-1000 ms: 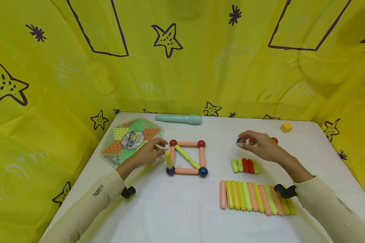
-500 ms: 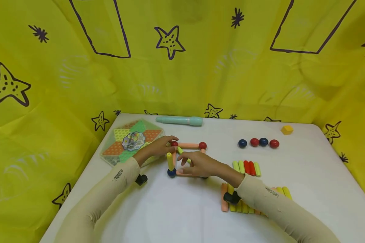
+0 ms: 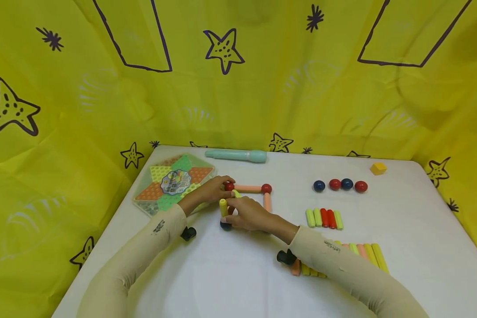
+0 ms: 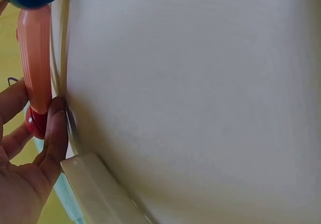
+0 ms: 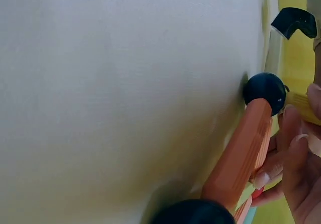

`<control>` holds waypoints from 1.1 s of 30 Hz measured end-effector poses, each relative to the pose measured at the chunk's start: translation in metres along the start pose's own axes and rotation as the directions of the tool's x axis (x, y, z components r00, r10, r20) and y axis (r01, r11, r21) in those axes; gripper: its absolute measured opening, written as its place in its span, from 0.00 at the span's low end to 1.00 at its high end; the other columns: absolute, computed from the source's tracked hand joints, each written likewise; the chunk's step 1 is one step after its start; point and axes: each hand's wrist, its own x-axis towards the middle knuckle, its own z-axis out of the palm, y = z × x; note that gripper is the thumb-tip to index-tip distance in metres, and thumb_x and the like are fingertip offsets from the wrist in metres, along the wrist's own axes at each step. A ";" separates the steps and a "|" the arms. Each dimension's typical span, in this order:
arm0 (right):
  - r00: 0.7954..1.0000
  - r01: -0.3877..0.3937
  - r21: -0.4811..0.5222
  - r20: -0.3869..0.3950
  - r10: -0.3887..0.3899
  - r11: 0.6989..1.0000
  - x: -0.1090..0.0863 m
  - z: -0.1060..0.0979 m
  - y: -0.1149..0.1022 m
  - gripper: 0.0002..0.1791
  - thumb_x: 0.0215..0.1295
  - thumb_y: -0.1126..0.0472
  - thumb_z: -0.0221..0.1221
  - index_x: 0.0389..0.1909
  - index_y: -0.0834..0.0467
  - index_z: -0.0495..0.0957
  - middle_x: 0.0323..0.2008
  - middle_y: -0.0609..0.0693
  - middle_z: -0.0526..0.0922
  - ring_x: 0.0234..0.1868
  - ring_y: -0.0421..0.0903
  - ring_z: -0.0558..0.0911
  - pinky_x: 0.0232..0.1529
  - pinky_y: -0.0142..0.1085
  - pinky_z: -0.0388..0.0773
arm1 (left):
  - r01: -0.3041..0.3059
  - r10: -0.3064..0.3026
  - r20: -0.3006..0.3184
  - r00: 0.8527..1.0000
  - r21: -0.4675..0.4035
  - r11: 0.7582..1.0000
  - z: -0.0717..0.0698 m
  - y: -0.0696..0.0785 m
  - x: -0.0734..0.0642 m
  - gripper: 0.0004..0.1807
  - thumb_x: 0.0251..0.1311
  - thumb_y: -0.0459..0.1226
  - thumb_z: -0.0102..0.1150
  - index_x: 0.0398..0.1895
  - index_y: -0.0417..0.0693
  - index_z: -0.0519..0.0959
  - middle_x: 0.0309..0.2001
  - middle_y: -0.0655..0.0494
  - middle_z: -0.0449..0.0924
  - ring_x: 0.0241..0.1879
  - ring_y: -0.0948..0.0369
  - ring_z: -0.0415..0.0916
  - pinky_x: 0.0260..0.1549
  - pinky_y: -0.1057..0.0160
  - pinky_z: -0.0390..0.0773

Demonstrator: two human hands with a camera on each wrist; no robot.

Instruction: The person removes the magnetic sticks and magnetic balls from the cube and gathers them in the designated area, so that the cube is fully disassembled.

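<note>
A square frame of salmon magnetic sticks and balls lies flat on the table. My left hand pinches its far-left red ball; in the left wrist view, thumb and fingers sit around that red ball at the end of a salmon stick. A yellow stick stands upright on the near-left dark blue ball. My right hand pinches this yellow stick between thumb and fingers. Behind the right hand, the near-right corner and most of the light green diagonal stick are hidden.
Four-sided yellow block, a row of blue and red balls, short sticks and long sticks lie to the right, the long ones partly under the right sleeve. A hexagonal board-game box and mint pen lie behind.
My right hand has moved left from the loose balls to the upright yellow stick and now pinches it. My left hand has shifted slightly right onto the red corner ball.
</note>
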 end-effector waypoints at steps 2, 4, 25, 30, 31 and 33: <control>1.000 -0.001 -0.012 0.004 0.001 1.000 0.000 0.000 -0.001 0.09 0.67 0.55 0.65 0.41 0.55 0.78 0.37 0.48 0.86 0.33 0.41 0.79 0.33 0.33 0.74 | 0.012 -0.012 -0.002 1.000 -0.007 1.000 0.000 0.000 0.000 0.25 0.68 0.38 0.61 0.65 0.39 0.72 0.56 0.39 0.79 0.55 0.49 0.77 0.56 0.52 0.76; 1.000 -0.006 -0.019 0.013 0.006 1.000 0.001 -0.001 -0.002 0.08 0.68 0.57 0.64 0.41 0.55 0.77 0.37 0.48 0.86 0.31 0.40 0.78 0.32 0.32 0.73 | 0.022 -0.022 -0.006 1.000 -0.016 1.000 0.001 0.000 0.001 0.25 0.68 0.38 0.61 0.65 0.40 0.72 0.56 0.39 0.79 0.55 0.49 0.77 0.55 0.52 0.76; 0.994 -0.057 0.261 0.106 0.030 0.964 -0.034 -0.042 0.026 0.36 0.71 0.58 0.61 0.75 0.53 0.57 0.39 0.52 0.82 0.20 0.44 0.77 0.22 0.33 0.74 | 0.034 -0.034 -0.016 0.999 -0.007 0.999 0.002 0.004 -0.002 0.24 0.68 0.38 0.61 0.64 0.39 0.72 0.57 0.37 0.78 0.53 0.48 0.78 0.54 0.51 0.77; 0.981 -0.150 0.369 0.169 0.093 0.917 -0.074 -0.068 0.048 0.44 0.72 0.57 0.61 0.80 0.40 0.45 0.40 0.57 0.80 0.23 0.53 0.79 0.23 0.40 0.78 | 0.065 -0.065 -0.009 0.998 -0.022 0.998 0.004 0.005 -0.002 0.25 0.69 0.40 0.61 0.65 0.41 0.71 0.57 0.38 0.77 0.52 0.50 0.77 0.52 0.53 0.76; 0.980 -0.163 0.376 0.169 0.105 0.912 -0.084 -0.073 0.053 0.44 0.72 0.57 0.61 0.80 0.39 0.45 0.39 0.59 0.80 0.23 0.56 0.79 0.22 0.41 0.78 | 0.066 -0.066 -0.010 0.998 -0.026 0.997 0.004 0.005 -0.002 0.25 0.69 0.40 0.61 0.65 0.41 0.71 0.58 0.38 0.77 0.52 0.50 0.77 0.52 0.54 0.76; 0.980 -0.175 0.380 0.154 0.125 0.908 -0.105 -0.083 0.064 0.43 0.71 0.57 0.61 0.79 0.41 0.47 0.37 0.62 0.80 0.22 0.57 0.77 0.22 0.41 0.78 | 0.070 -0.071 -0.011 0.997 -0.039 0.997 0.004 0.004 -0.003 0.25 0.69 0.40 0.61 0.66 0.41 0.71 0.58 0.38 0.77 0.53 0.50 0.76 0.52 0.54 0.76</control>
